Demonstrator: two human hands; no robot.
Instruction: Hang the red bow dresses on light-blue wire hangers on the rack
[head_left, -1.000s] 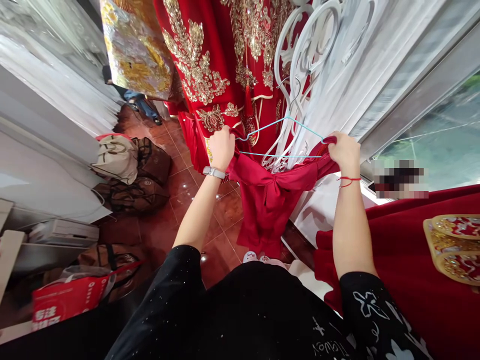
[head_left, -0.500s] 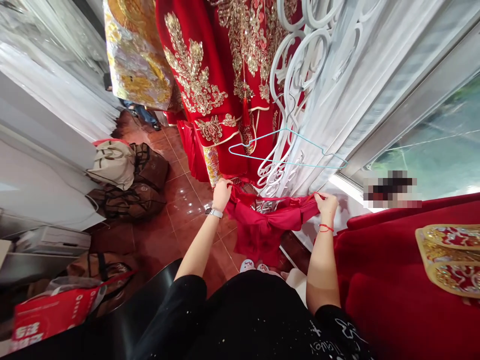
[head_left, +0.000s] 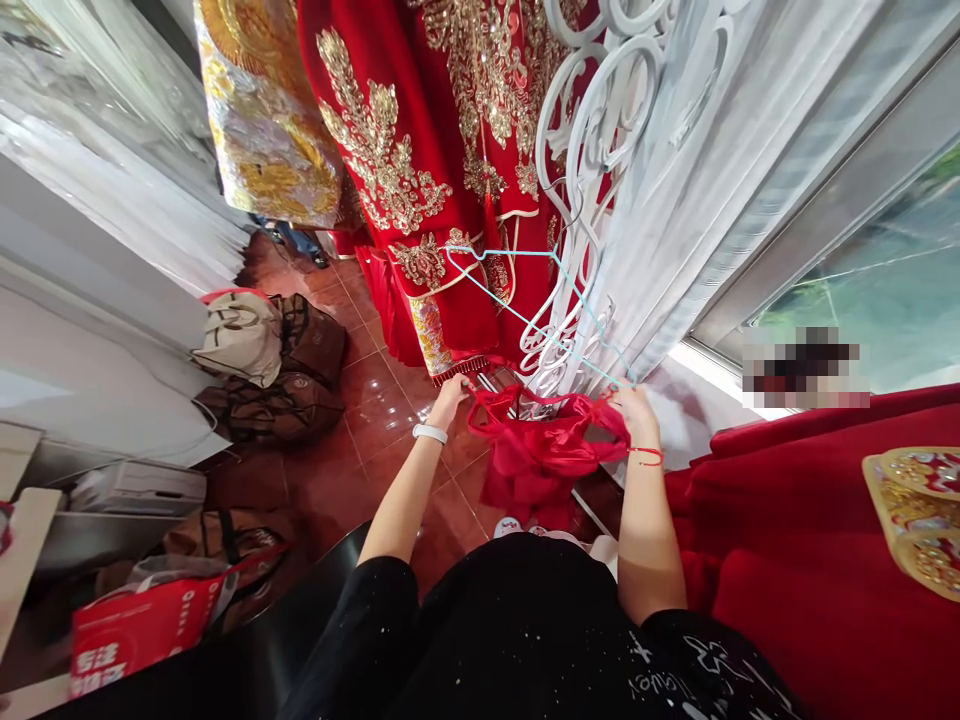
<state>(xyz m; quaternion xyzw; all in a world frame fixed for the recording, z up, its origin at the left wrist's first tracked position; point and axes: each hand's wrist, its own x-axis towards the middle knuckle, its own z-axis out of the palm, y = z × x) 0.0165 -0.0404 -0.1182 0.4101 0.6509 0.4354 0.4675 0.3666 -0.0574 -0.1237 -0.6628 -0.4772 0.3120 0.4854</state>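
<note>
In front of the wearer's waist, above the red tiled floor [head_left: 375,430], hangs a red garment [head_left: 536,460], stretched by its upper edge between two hands. It looks light and soft, a thin cloth that would sag and fold wherever it is not pulled taut, and its slight sheen suggests it may slide a little under the fingers; the top edge or the narrow straps near each side seem the best places to take hold, with a gentle pull, as fine straps could be strained. It is plain bright red, with gathered, crumpled folds across the top and a loose body falling below. The left hand [head_left: 450,398] has its grip closed on one upper corner, the right hand [head_left: 636,410] on the other. A pale blue hanger [head_left: 517,252] hangs tilted just beyond, its lower end beside the right hand; whether they touch, I cannot tell. Behind it stand white scrollwork [head_left: 579,110] and a red gown [head_left: 457,80] with gold embroidery; farther left, brown bags [head_left: 311,335] rest on the floor.
</note>
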